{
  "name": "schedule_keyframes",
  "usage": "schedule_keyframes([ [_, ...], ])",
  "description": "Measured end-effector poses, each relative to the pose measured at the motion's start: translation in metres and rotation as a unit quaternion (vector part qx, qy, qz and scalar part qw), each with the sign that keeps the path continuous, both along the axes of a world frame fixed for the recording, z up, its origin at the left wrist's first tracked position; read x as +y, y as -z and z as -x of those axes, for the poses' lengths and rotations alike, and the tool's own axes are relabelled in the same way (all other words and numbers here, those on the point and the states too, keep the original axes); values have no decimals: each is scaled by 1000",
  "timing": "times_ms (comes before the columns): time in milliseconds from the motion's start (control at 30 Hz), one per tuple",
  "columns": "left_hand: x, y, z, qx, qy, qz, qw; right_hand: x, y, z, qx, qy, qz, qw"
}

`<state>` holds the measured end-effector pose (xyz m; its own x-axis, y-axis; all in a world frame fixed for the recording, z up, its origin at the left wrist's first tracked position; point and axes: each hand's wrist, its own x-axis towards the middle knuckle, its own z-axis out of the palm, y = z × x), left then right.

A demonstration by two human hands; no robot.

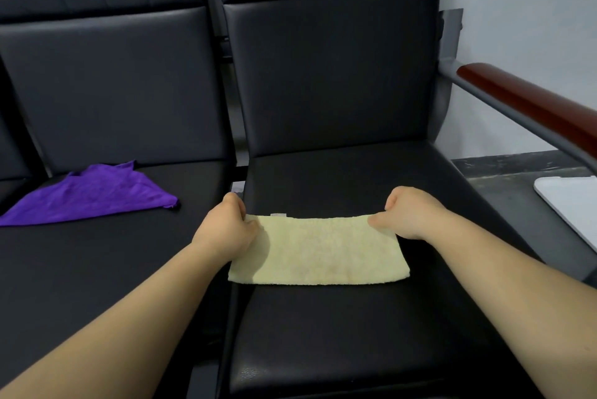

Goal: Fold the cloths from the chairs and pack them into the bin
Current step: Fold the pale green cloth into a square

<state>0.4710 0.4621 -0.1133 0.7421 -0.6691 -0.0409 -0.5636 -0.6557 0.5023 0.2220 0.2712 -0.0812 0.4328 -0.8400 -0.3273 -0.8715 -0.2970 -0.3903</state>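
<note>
A folded yellow cloth lies flat on the black seat of 1 chair, its 2 far corners pinched between curled fingers and thumbs by the left hand at 10 o'clock and the right hand at 2 o'clock, with a purple cloth loose on the neighbouring seat at 10 o'clock.

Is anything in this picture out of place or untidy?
Only the purple cloth: it lies rumpled and unfolded on the left seat. The yellow cloth, pinched by the left hand and right hand, lies flat.
</note>
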Motion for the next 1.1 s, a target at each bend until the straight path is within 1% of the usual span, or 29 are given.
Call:
schedule_keyframes([
  [67, -2, -6, 8, -19, 18, 3, 1000, 1, -1, 1, -25, -7, 26, 999],
  [133, -3, -11, 21, -31, 50, 8, 998, 3, -1, 1, -71, -29, 48, 996],
  [200, -4, -16, 39, -22, 109, 5, 994, 6, -1, -1, -98, -75, 62, 990],
  [233, -4, -18, 50, -7, 144, -1, 990, 9, -2, -1, -98, -103, 60, 988],
  [300, -5, -17, 68, 27, 207, -27, 978, 17, -4, 0, -63, -157, 44, 985],
  [333, -5, -15, 74, 23, 232, -45, 971, 21, -4, 1, -31, -177, 37, 983],
  [400, -7, -11, 79, -24, 263, -76, 961, 29, -6, 2, 23, -194, 34, 980],
  [467, -10, -8, 75, -75, 263, -107, 956, 36, -10, 1, 49, -195, 35, 979],
  [533, -14, -7, 69, -114, 238, -143, 954, 47, -13, 0, 58, -203, 12, 977],
  [600, -18, -6, 64, -150, 215, -176, 949, 59, -14, 0, 41, -221, -23, 974],
  [633, -18, -6, 64, -151, 204, -186, 949, 65, -13, 0, 28, -236, -38, 971],
  [667, -18, -4, 64, -133, 191, -184, 955, 70, -13, 0, 16, -251, -47, 967],
  [733, -16, -3, 67, -71, 163, -144, 973, 74, -12, -1, -1, -271, -39, 962],
  [800, -12, -4, 69, 14, 153, -78, 985, 72, -8, -1, -10, -275, -24, 961],
  [833, -9, -4, 71, 69, 158, -38, 984, 70, -6, 0, -14, -272, -25, 962],
  [900, -3, -9, 76, 199, 177, 35, 963, 67, -3, 1, -26, -259, -40, 965],
  [967, 6, -16, 82, 320, 197, 66, 925, 65, -3, 2, -34, -253, -54, 966],
  [1033, 14, -23, 85, 400, 220, 45, 888, 64, -4, 2, -34, -254, -66, 964],
  [1100, 21, -28, 84, 439, 241, 36, 865, 63, -4, 3, -34, -256, -89, 962],
])
